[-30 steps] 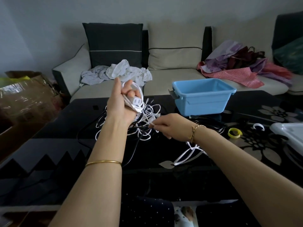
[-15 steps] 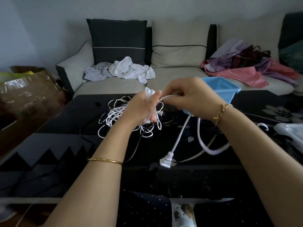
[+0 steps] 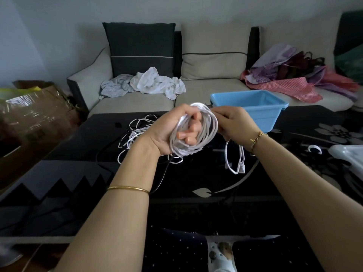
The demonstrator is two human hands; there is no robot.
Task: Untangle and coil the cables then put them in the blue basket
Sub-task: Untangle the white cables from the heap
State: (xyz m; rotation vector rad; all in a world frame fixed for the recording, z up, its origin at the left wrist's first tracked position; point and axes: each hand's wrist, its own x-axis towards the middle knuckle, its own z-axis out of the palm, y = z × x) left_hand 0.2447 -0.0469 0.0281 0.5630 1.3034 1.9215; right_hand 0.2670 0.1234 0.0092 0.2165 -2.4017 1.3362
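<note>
My left hand is raised above the table, and a white cable coil is wound round its curled fingers. My right hand pinches the same cable at the top right of the coil. The cable's loose end with its white plug hangs below my right wrist. A tangle of white and black cables lies on the black table behind my left hand. The blue basket stands at the table's far edge, right of both hands, and looks empty.
The black glass table has a flower pattern. A white tape ring and a white plastic lid lie at the right. Behind the table is a sofa with clothes; a cardboard box stands at the left.
More of the white cable is now wound round my left hand. The hanging plug end has risen and moved right, under my right wrist. Both hands stayed close together.
</note>
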